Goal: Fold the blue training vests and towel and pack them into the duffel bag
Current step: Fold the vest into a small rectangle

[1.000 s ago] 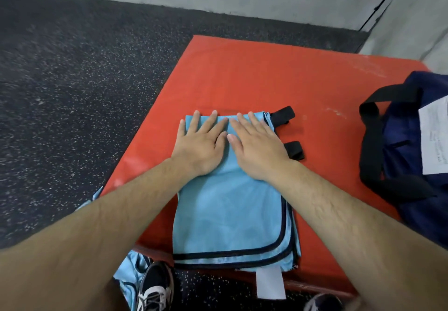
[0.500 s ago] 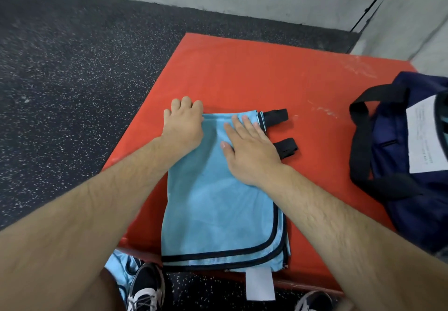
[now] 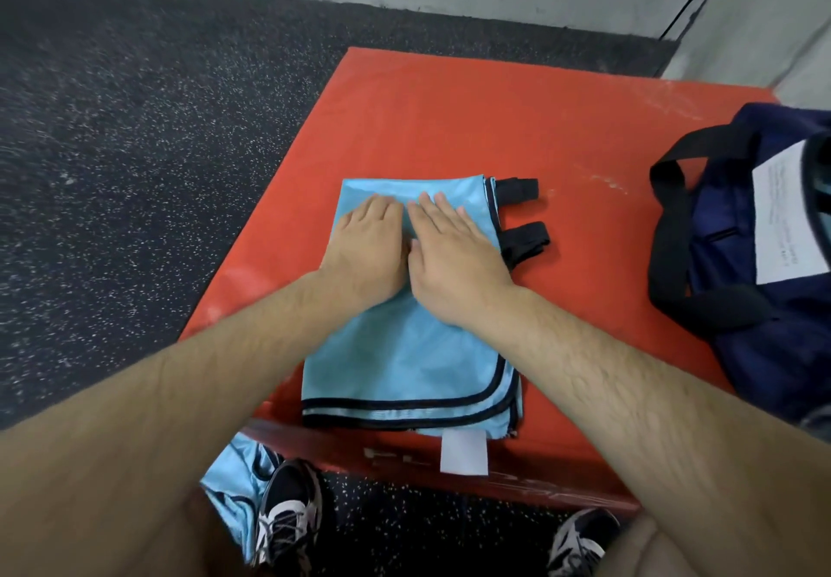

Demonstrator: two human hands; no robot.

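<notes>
Left hand has come off the far-left corner of the vest and now lies beside our right hand, thumbs touching.

Head view: both palms flat, fingers straight and close together, holding nothing, pressing the vest's far half. It sits on the red mat, by the near edge.

We judge this a smoothing step. Next: fold again or carry it right to the duffel bag.

Vest looks thin, slick, layered, black-trimmed; black straps poke out right.

Vest: light blue, black-trimmed, at 6 o'clock; mat: red; duffel bag: navy, black straps, at 3 o'clock; floor: black, white-speckled.
</notes>
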